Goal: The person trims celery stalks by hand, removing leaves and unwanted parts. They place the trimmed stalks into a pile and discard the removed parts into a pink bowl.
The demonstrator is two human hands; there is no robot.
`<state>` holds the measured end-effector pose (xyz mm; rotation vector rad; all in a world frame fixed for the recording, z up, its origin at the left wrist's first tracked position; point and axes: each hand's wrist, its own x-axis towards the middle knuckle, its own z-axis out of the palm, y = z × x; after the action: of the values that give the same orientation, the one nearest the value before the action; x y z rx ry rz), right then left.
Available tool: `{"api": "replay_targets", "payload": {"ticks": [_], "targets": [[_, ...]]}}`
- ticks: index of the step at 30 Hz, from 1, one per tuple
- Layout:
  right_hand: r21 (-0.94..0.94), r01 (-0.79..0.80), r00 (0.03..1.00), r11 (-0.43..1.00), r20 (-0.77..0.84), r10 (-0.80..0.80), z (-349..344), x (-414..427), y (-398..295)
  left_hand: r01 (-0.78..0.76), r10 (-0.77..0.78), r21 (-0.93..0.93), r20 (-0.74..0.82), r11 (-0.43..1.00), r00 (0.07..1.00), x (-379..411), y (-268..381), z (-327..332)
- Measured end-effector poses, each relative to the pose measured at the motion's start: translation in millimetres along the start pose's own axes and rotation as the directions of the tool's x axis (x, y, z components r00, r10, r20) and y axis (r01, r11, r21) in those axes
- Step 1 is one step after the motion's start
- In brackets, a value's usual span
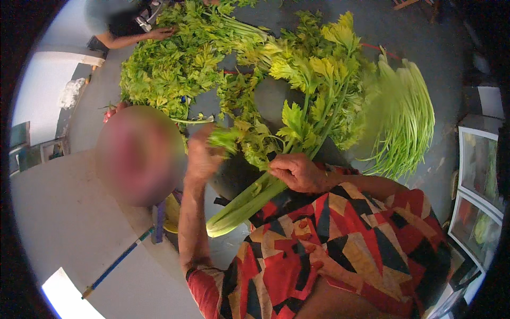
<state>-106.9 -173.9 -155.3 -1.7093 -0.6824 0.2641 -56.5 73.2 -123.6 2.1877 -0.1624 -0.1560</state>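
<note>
My right hand (297, 171) holds a bunch of celery (255, 197) around its stalks. The pale base points down to the left, and yellow-green leaves fan out up to the right. My fingertips are beside a drooping leafy stem. My left hand (203, 153), blurred by motion, is left of the bunch with its fingers curled around some celery leaves (225, 139); its exact grip is unclear. A large heap of leafy celery (171, 75) lies beyond my hands, and more leaves lie between the heap and the bunch.
A pile of long, thin green vegetables (410, 115) lies at right. Another person's hand (161, 33) touches the heap at upper left. A blurred oval covers part of the left side, near red bulbs or roots (109, 115). A blue pole (119, 259) lies lower left; white-framed panels (480, 163) stand right.
</note>
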Motion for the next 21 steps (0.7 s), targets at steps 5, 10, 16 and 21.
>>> {"api": "replay_targets", "payload": {"ticks": [5,10,16,21], "targets": [[-0.005,0.019,1.000,1.000,-0.009,-0.019,-6,-4,-5,-0.375,0.286,0.249,0.329,0.893,0.900,13,16,59],[0.055,0.040,0.990,0.998,-0.140,-0.032,-5,1,-4,-0.412,0.365,0.199,0.235,0.889,0.901,8,34,45],[-0.014,0.042,0.947,0.999,-0.318,-0.044,-11,-1,-6,-0.473,0.374,0.267,0.348,0.840,0.860,8,38,37],[0.131,-0.335,0.934,0.933,-0.083,0.347,-16,-12,2,-0.494,0.402,0.320,0.314,0.808,0.860,13,44,37]]}}
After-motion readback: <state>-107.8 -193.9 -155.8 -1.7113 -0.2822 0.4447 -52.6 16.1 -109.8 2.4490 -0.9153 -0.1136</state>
